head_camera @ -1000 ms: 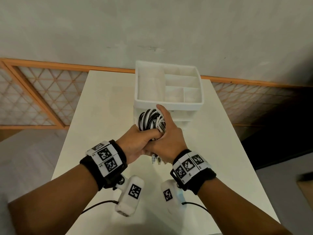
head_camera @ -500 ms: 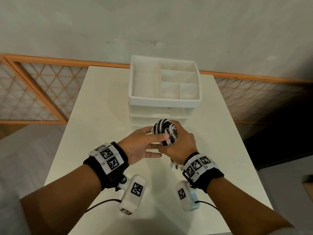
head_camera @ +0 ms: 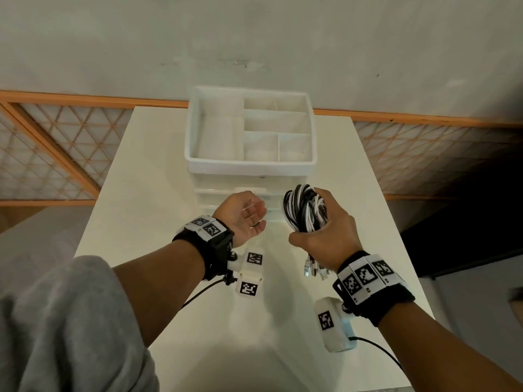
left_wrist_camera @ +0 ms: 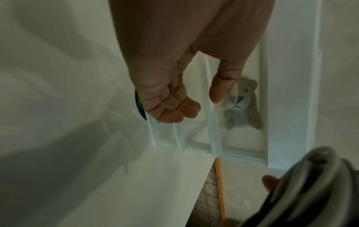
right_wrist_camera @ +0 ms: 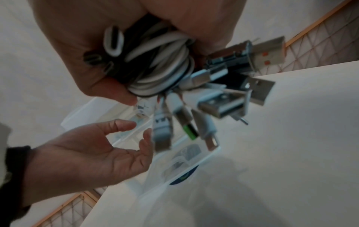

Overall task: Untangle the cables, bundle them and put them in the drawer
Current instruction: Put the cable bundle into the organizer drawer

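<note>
My right hand grips a coiled bundle of black and white cables, held above the table in front of the white drawer unit. Several USB plugs hang below my fist; the right wrist view shows the cable bundle and its plugs close up. My left hand is empty, palm up with fingers loosely curled, right in front of the closed clear drawers. In the left wrist view my left hand's fingers curl just before the drawer fronts.
The drawer unit's top is an open tray with several empty compartments. A small grey plush bear shows through one clear drawer. The white table ends at a wall; an orange lattice railing runs behind and below.
My hands have parted. The left hand let go of the bundle and moved left, toward the drawer fronts, palm up. The right hand carried the bundle to the right.
</note>
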